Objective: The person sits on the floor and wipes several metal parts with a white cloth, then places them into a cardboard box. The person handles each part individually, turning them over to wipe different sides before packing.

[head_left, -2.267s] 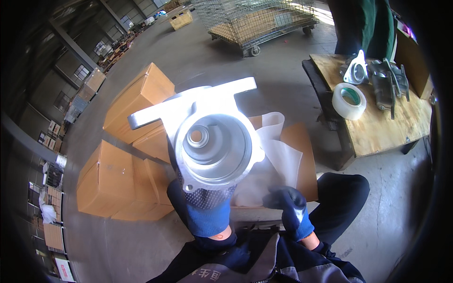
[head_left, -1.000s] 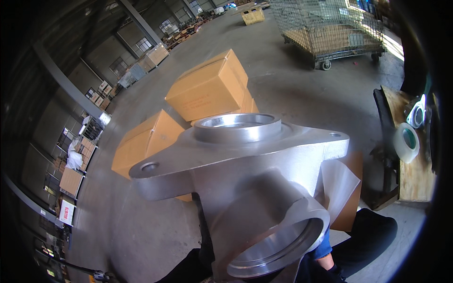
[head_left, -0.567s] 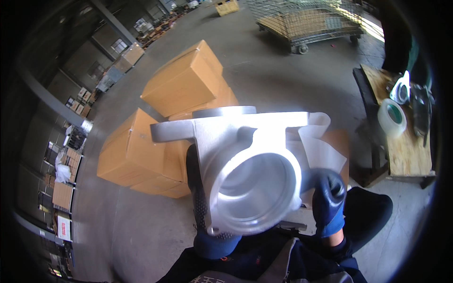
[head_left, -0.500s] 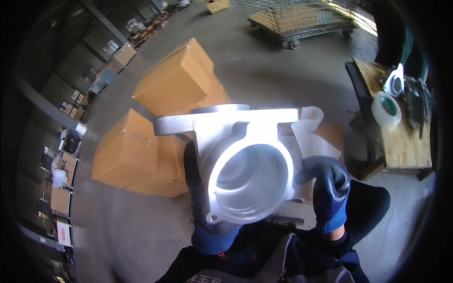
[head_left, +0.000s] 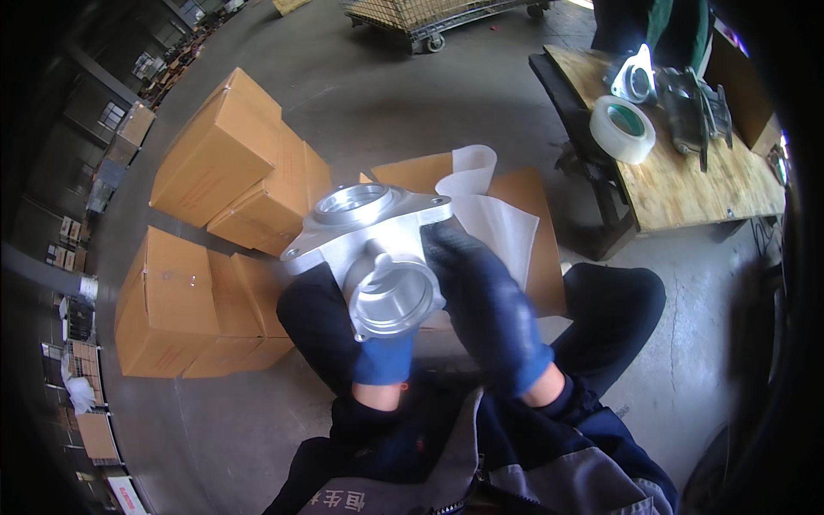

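My left hand [head_left: 384, 359] gripped flanged metal housing [head_left: 390, 240], my right hand [head_left: 485, 296] touched its side, blurred, couldn't tell if closed.

Whse-type workshop: concrete flr [head_left: 343, 107], stacked cardbd ctns [head_left: 215, 154], wire-mesh cart [head_left: 438, 19], plywood bench [head_left: 695, 193] w/ metal pts [head_left: 687, 112].

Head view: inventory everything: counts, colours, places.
Metal housing: one, silver, centre
Open carton: one, brown, behind housing
Wrapping sheeting: count unclear, white, open carton
Other cartons: several, brown, left floor
Wooden bench: one, tan, right
Tape roll: one, whitish, on bench
Metal parts: several, grey, on bench
Wire cart: one, grey, top centre
Background goods: many, mixed, far left
Legs: two, dark, beside open carton
Left hand: one, blue glove, mostly behind housing
Right hand: one, black and blue glove, housing's right
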{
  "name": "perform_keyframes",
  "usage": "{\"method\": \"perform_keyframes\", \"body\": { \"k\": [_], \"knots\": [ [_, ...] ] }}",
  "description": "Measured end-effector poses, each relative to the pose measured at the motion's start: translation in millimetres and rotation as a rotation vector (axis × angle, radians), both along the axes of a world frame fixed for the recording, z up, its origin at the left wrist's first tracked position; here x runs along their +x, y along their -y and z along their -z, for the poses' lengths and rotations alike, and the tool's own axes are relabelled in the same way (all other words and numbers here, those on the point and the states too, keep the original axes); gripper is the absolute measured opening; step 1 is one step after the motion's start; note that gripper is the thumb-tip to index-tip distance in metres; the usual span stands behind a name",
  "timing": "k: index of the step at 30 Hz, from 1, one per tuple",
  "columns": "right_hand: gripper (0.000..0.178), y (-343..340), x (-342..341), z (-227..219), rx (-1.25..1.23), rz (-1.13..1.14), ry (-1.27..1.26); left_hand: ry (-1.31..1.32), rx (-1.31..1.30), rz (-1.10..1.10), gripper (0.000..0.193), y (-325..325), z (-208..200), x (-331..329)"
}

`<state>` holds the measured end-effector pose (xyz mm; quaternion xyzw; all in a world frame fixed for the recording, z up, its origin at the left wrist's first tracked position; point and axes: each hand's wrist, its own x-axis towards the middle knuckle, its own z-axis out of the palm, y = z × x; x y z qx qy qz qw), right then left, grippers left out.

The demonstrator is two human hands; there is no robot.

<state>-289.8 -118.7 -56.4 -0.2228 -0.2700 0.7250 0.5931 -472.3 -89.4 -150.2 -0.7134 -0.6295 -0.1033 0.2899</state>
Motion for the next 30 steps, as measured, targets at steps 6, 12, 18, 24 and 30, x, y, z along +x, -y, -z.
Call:
{"method": "perform_keyframes", "body": {
  "k": [6, 12, 18, 24, 30],
  "knots": [
    [0.029, -20, -10, 64, 0.754, 0.398, 0.948, 1.613, -0.304, 0.462, 0.041, -23, 22, 2],
    [0.038, -9, -26, 60, 0.140, 0.061, 0.652, 2.736, -0.423, 0.744, 0.040, -31, 67, -4],
    [0.044, 10, -13, 65, 0.201, 0.023, 0.772, 2.176, -0.041, 0.585, 0.037, -50, 73, -28],
    [0.023, 68, 99, 50, 0.068, -0.233, 0.799, 2.306, -0.172, 0.703, 0.044, -44, 36, -29],
    [0.075, 43, 76, 28, 0.445, 0.413, 1.395, 1.668, -0.207, 0.374, 0.041, -21, 24, 33]
  ]
}}
